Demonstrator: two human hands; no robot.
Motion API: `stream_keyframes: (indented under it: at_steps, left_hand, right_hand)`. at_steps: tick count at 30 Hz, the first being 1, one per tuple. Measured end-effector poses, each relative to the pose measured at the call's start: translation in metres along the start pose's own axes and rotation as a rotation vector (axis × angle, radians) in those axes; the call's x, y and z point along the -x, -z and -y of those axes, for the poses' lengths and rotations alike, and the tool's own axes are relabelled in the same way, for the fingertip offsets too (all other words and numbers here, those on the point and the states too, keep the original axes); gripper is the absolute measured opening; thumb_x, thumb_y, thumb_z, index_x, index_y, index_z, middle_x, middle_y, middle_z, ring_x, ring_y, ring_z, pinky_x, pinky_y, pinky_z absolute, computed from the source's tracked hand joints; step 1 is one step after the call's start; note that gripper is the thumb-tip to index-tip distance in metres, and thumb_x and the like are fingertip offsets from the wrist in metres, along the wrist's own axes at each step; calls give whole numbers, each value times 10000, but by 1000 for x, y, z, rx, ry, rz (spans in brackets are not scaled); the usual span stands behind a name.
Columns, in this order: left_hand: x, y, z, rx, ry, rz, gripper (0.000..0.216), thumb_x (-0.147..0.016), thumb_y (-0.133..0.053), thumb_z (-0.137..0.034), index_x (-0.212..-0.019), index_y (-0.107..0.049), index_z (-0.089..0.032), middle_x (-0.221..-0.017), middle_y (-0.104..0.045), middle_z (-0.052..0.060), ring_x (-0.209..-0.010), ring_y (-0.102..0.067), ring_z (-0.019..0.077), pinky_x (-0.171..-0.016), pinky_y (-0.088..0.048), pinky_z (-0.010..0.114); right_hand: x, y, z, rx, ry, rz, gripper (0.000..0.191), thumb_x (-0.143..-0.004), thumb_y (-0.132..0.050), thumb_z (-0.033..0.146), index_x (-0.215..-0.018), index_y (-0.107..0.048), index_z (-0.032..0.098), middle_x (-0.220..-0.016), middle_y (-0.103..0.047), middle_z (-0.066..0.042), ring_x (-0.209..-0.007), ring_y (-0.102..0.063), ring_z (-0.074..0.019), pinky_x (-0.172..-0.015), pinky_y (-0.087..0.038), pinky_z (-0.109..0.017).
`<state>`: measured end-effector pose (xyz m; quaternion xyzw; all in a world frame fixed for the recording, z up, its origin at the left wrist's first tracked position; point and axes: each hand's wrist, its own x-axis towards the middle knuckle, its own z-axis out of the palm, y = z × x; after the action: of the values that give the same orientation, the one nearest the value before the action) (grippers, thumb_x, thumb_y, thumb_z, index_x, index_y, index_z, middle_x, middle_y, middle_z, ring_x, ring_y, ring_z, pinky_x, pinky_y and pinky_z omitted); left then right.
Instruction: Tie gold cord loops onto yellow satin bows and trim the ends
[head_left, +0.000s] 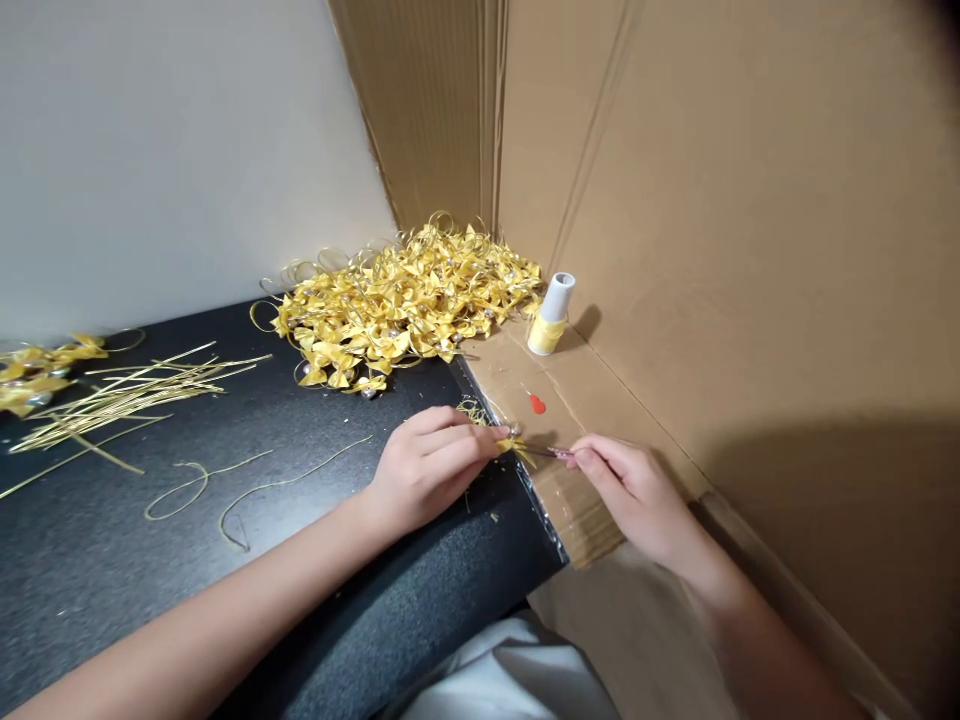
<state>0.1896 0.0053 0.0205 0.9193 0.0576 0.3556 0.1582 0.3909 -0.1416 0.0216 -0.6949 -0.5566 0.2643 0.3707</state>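
Observation:
My left hand point(435, 465) is closed at the edge of the black tabletop, its fingertips pinching a small yellow ribbon bow point(516, 446). A little silvery bead or bell shows beside the bow. To the right, my right hand point(626, 487) is closed around a thin tool with a pinkish end point(559, 453). The slim dark tip of that tool points left and reaches the bow; its exact kind is too small to make out. Tangled gold cord scraps point(472, 411) lie just behind my left fingertips.
A large heap of yellow bows point(397, 310) with gold loops fills the back corner. Beside it a white cone spool point(558, 297) stands on cardboard point(600, 390), near a red scrap point(537, 404). Straight gold cords point(135, 400) and more bows point(45, 375) lie left. Cardboard walls rise right.

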Motion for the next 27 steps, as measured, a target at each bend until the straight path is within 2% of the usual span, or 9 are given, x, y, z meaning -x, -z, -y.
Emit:
stream_keyframes:
  at_steps: [11, 19, 27]
  left_hand:
    - [-1, -1, 0, 19, -60, -53, 185, -813, -638, -61, -901, -675, -219, -916, -774, 34, -753, -672, 146, -703, -528, 253]
    - [1, -2, 0, 34, -16, -41, 136, -849, -618, -114, -872, -689, -228, -895, -771, 31, -755, -666, 140, -715, -521, 250]
    - [-2, -2, -2, -25, -87, -90, 122, -854, -605, -79, -882, -634, -194, -881, -769, 35, -713, -651, 128, -681, -529, 243]
  right_hand:
    - [0, 0, 0, -9, -57, 28, 398, -965, -401, 453, -742, -602, 192, -743, -672, -18, -732, -627, -165, -627, -433, -236]
    - [-2, -1, -5, -91, -79, 30, 394, -953, -413, 461, -708, -562, 190, -690, -599, -7, -696, -573, -154, -610, -408, -231]
    - [-3, -1, -9, -142, -103, 66, 399, -947, -407, 478, -726, -567, 186, -702, -580, -11, -715, -550, -154, -621, -395, -234]
